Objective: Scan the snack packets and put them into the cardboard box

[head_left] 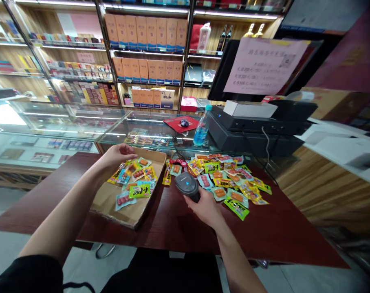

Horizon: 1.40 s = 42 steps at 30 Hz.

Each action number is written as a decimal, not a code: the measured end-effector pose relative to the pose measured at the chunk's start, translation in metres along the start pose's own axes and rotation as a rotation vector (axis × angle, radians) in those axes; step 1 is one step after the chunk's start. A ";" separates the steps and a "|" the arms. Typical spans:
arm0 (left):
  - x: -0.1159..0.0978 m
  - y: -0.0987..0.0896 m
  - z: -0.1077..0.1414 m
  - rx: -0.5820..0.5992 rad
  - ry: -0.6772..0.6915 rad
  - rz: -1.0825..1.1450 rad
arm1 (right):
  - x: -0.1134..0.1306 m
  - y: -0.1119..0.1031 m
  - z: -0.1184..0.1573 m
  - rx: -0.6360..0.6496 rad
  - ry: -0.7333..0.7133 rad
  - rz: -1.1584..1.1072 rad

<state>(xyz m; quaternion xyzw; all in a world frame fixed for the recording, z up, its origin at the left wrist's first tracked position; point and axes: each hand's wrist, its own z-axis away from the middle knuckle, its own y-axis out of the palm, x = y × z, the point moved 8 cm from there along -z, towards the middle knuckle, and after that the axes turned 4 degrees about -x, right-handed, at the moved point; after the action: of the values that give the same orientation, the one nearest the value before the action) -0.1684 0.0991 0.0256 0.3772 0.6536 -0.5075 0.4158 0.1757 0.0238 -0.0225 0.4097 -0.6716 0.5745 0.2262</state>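
My right hand (pixel 200 205) is wrapped round the handle of a dark grey barcode scanner (pixel 186 184), which shows a small blue light on top. It is held above the table, left of a spread pile of small snack packets (pixel 220 175); several show orange or reddish sausages, others are yellow or green. My left hand (pixel 120 156) hovers over the back left of a shallow cardboard tray (pixel 111 205), its fingers loosely bent and apart, with nothing visible between them. Just beneath those fingers is a yellow packet (pixel 132 167). A green packet (pixel 139 191) lies among others in the tray.
The dark red tabletop (pixel 169 228) adjoins a glass display counter (pixel 111 126). Behind the packets stand a bottle with blue liquid (pixel 201 128), a mouse (pixel 184 122) on a red mat, and black checkout equipment (pixel 252 126) with a cable. Shelves of boxes (pixel 145 34) line the back.
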 end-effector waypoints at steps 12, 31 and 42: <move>-0.027 0.158 -0.016 0.376 0.190 -0.171 | -0.029 -0.033 0.015 -0.101 0.088 0.080; -0.014 0.371 0.023 0.642 0.535 -0.768 | -0.089 -0.109 0.064 -0.331 0.310 0.202; -0.018 0.350 0.011 0.628 0.531 -0.678 | -0.082 -0.103 0.059 -0.314 0.285 0.211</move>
<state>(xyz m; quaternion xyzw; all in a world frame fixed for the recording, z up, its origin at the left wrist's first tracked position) 0.1599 0.1574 -0.0821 0.3667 0.6383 -0.6716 -0.0841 0.3150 -0.0092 -0.0396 0.2117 -0.7530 0.5356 0.3182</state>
